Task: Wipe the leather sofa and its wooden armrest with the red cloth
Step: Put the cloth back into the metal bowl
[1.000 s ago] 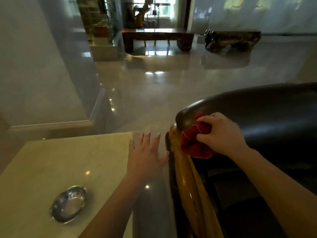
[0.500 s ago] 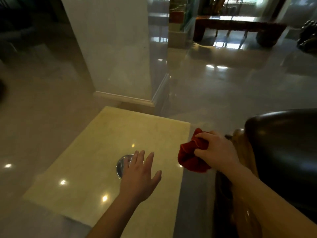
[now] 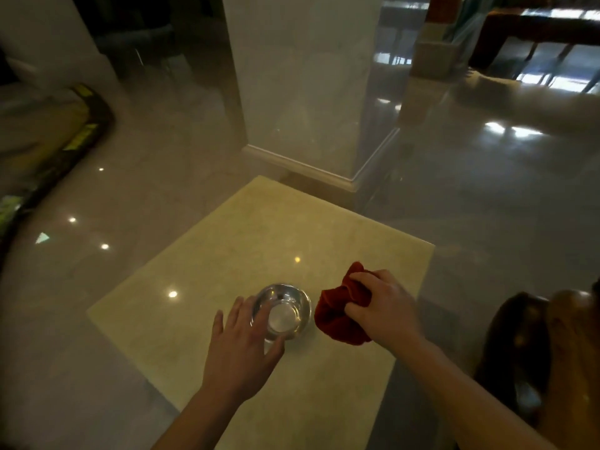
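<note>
My right hand [image 3: 384,308] grips the bunched red cloth [image 3: 341,315] just above the pale stone side table [image 3: 227,241], right beside a small steel bowl [image 3: 282,311]. My left hand [image 3: 242,349] hovers with fingers spread at the bowl's near-left rim, fingertips touching or nearly touching it. The wooden armrest [image 3: 571,352] of the sofa shows only as a blurred brown edge at the far right; the leather seat is out of view.
A marble pillar [image 3: 302,82] with a skirting base stands just beyond the table. Glossy tiled floor [image 3: 487,196] surrounds it. A dark wooden bench [image 3: 532,24] stands at the back right, and a curved dark and yellow edge [image 3: 74,138] lies at the left.
My view swung left from the sofa to the side table. My right hand carried the red cloth off the armrest to beside the bowl; my left hand moved onto the bowl's rim.
</note>
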